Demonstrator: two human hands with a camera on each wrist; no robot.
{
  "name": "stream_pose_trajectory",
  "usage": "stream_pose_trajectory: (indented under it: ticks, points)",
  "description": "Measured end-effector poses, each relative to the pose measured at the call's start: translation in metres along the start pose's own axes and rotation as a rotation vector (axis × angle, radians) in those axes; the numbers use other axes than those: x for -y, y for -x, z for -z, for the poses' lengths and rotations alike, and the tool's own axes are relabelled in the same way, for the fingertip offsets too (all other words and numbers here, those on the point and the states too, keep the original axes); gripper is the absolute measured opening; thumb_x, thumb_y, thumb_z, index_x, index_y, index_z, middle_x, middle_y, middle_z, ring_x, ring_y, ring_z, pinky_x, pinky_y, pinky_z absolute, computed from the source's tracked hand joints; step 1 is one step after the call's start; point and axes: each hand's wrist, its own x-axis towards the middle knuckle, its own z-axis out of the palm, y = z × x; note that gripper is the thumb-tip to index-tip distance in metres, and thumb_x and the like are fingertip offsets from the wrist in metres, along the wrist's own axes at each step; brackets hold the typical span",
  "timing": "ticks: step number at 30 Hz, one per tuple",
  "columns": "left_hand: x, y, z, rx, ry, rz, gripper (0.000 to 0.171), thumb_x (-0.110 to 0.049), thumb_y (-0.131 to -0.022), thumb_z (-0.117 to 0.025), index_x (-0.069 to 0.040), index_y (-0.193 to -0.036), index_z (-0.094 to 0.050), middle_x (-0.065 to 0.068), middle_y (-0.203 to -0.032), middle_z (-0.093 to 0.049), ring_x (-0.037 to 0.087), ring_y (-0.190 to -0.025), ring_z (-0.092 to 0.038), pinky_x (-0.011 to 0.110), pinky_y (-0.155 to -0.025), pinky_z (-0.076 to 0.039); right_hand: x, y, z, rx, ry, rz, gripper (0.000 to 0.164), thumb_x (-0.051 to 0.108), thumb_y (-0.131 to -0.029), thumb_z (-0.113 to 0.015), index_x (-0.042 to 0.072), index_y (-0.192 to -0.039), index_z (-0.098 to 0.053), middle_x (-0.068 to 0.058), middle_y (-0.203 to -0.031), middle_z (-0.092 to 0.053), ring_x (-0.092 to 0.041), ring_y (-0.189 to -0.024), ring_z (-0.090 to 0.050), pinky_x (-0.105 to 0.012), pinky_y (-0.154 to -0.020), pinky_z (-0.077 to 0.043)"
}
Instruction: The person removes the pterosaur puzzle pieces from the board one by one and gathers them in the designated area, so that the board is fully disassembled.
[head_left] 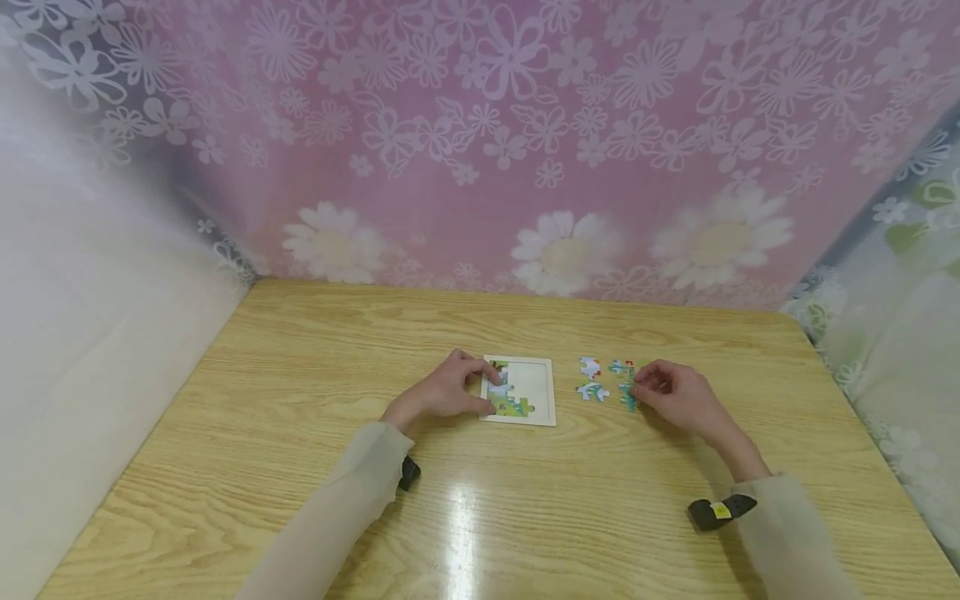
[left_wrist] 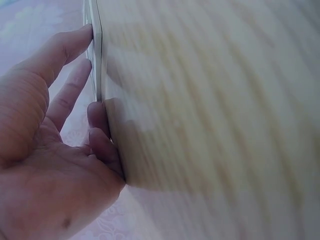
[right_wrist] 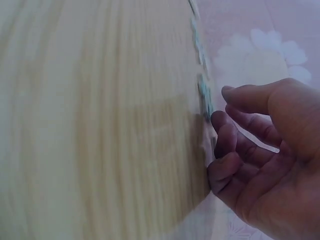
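Observation:
A square jigsaw tray [head_left: 553, 392] with a pale rim lies flat on the table, partly filled along its left and lower sides. My left hand [head_left: 450, 387] rests at its left edge, thumb and fingertips on the tray and its fitted pieces. In the left wrist view, the curled lower fingers [left_wrist: 102, 145] lie on the tabletop beside the tray. My right hand [head_left: 678, 398] is at the loose green-blue puzzle piece [head_left: 627, 397], fingertips right at its edge. In the right wrist view, thumb and fingers are loosely bent beside the piece [right_wrist: 205, 97], with no piece pinched between them.
More loose puzzle pieces lie between tray and right hand: a white and red one [head_left: 589, 367], a white and blue one [head_left: 592, 392] and a green and red one [head_left: 621, 367]. The wood-grain table [head_left: 345, 333] meets a pink flowered curtain [head_left: 450, 167] behind.

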Motion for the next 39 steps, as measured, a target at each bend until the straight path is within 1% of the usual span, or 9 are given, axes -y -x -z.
stream_pose_trajectory:
  ticks: [4, 9, 14, 21, 24, 32, 35, 39]
  points:
    - [0.001, 0.0, -0.001, -0.001, 0.003, -0.002, 0.03, -0.024, -0.091, -0.08, -0.023, -0.119, -0.069, 0.007, -0.121, -0.043, 0.022, -0.101, -0.038, 0.04, -0.089, -0.036, 0.009, 0.001, -0.005, -0.013, 0.004, 0.052, 0.026, 0.028, -0.099, -0.069, 0.005, -0.113, -0.068, -0.01, -0.101, -0.071, -0.016, -0.086, -0.064, -0.026, -0.071, -0.051]
    - [0.002, -0.002, -0.001, -0.009, 0.016, 0.003, 0.028, -0.024, -0.09, -0.081, -0.023, -0.115, -0.069, 0.007, -0.121, -0.043, 0.022, -0.101, -0.039, 0.04, -0.089, -0.037, 0.025, 0.001, -0.013, 0.013, -0.044, 0.101, 0.024, 0.026, -0.098, -0.07, 0.007, -0.112, -0.069, -0.009, -0.098, -0.071, -0.014, -0.08, -0.064, -0.026, -0.066, -0.051]
    - [0.002, -0.002, -0.001, -0.019, 0.014, 0.014, 0.028, -0.024, -0.088, -0.082, -0.023, -0.113, -0.07, 0.007, -0.121, -0.044, 0.022, -0.102, -0.04, 0.04, -0.091, -0.037, 0.04, 0.0, -0.027, 0.047, -0.085, 0.12, 0.022, 0.024, -0.097, -0.072, 0.009, -0.112, -0.069, -0.005, -0.097, -0.07, -0.015, -0.081, -0.063, -0.026, -0.068, -0.051]
    - [-0.002, 0.0, -0.001, -0.008, 0.014, 0.027, 0.028, -0.023, -0.088, -0.082, -0.023, -0.114, -0.071, 0.008, -0.123, -0.045, 0.023, -0.105, -0.041, 0.042, -0.093, -0.039, 0.056, -0.003, -0.046, 0.074, -0.098, 0.202, 0.016, 0.021, -0.095, -0.073, 0.01, -0.107, -0.07, -0.001, -0.092, -0.07, -0.012, -0.082, -0.062, -0.025, -0.073, -0.05]
    - [-0.003, 0.001, -0.001, -0.006, 0.008, 0.034, 0.028, -0.024, -0.088, -0.082, -0.023, -0.114, -0.071, 0.008, -0.124, -0.045, 0.022, -0.106, -0.041, 0.043, -0.094, -0.04, 0.064, -0.005, -0.052, 0.08, -0.098, 0.218, 0.015, 0.019, -0.095, -0.074, 0.01, -0.107, -0.07, 0.0, -0.092, -0.07, -0.011, -0.082, -0.061, -0.025, -0.073, -0.05]
    - [-0.004, 0.0, -0.001, -0.008, 0.008, 0.046, 0.028, -0.024, -0.088, -0.082, -0.023, -0.114, -0.071, 0.007, -0.126, -0.045, 0.023, -0.108, -0.041, 0.044, -0.095, -0.039, 0.083, -0.011, -0.066, 0.134, -0.103, 0.215, 0.013, 0.022, -0.095, -0.073, 0.014, -0.105, -0.07, 0.001, -0.089, -0.068, -0.013, -0.078, -0.06, -0.027, -0.07, -0.05]
    - [-0.004, -0.001, -0.001, -0.012, 0.01, 0.051, 0.028, -0.024, -0.088, -0.083, -0.023, -0.113, -0.071, 0.007, -0.126, -0.045, 0.023, -0.108, -0.041, 0.044, -0.096, -0.039, 0.089, -0.014, -0.071, 0.147, -0.101, 0.235, 0.013, 0.02, -0.094, -0.074, 0.014, -0.104, -0.07, 0.002, -0.087, -0.067, -0.012, -0.074, -0.059, -0.026, -0.067, -0.049]
    - [-0.003, -0.002, -0.001, -0.013, 0.018, 0.051, 0.028, -0.024, -0.087, -0.083, -0.023, -0.113, -0.071, 0.007, -0.125, -0.044, 0.023, -0.109, -0.042, 0.044, -0.097, -0.039, 0.094, -0.018, -0.077, 0.142, -0.085, 0.269, 0.013, 0.018, -0.092, -0.074, 0.012, -0.103, -0.07, 0.003, -0.083, -0.067, -0.009, -0.069, -0.056, -0.025, -0.064, -0.047]
